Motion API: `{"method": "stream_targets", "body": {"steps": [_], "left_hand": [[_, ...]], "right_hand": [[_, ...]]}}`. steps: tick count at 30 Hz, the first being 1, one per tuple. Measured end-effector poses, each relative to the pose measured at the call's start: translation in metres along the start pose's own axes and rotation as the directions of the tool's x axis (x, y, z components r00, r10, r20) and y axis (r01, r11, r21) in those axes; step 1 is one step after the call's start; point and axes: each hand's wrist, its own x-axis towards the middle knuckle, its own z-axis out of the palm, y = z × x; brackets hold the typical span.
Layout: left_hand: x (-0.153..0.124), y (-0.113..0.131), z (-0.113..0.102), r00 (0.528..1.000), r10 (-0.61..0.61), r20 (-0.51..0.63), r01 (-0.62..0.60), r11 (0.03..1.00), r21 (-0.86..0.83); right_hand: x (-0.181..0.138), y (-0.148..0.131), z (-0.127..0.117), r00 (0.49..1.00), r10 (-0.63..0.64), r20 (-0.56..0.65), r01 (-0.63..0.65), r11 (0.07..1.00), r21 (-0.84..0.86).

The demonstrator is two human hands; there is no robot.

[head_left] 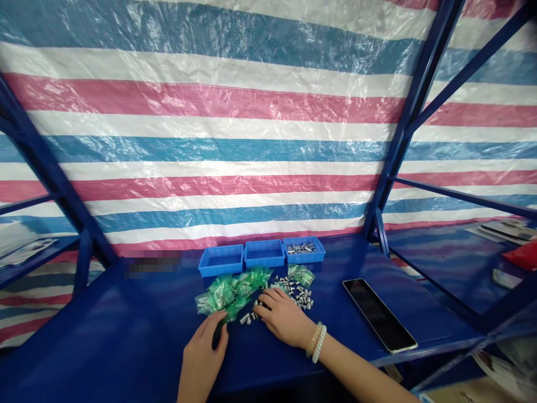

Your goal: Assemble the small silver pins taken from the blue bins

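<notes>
My left hand (205,350) is at the near edge of a heap of small clear-and-green plastic bags (229,291). Its thumb and forefinger are apart, with the fingertips beside or against the nearest bag. My right hand (285,320) lies palm down over small silvery metal fittings (300,294), fingers a little spread; what is under the palm is hidden. A few loose fittings (248,319) lie between the two hands. Behind the right hand, another green bag (301,274) rests among the fittings. Two bracelets (316,341) circle my right wrist.
Three blue bins stand in a row: a left bin (221,271), a middle bin (264,261) and a right bin (305,258) holding metal pieces. A phone (380,314) lies on the blue table (138,336) to the right. Blue metal posts (398,151) flank a striped plastic sheet (226,151).
</notes>
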Motion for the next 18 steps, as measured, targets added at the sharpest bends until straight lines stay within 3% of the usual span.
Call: {"method": "stream_targets", "body": {"steps": [7, 18], "left_hand": [[0.002, 0.002, -0.002, 0.998, -0.055, -0.006, 0.055, 0.998, -0.024], [0.001, -0.004, 0.003, 0.999, -0.01, -0.045, 0.011, 1.0, 0.02]], "right_hand": [[0.006, 0.013, -0.002, 0.996, 0.086, 0.001, -0.086, 0.996, 0.025], [0.038, 0.014, 0.01, 0.999, 0.023, 0.044, -0.024, 0.999, 0.041]]}}
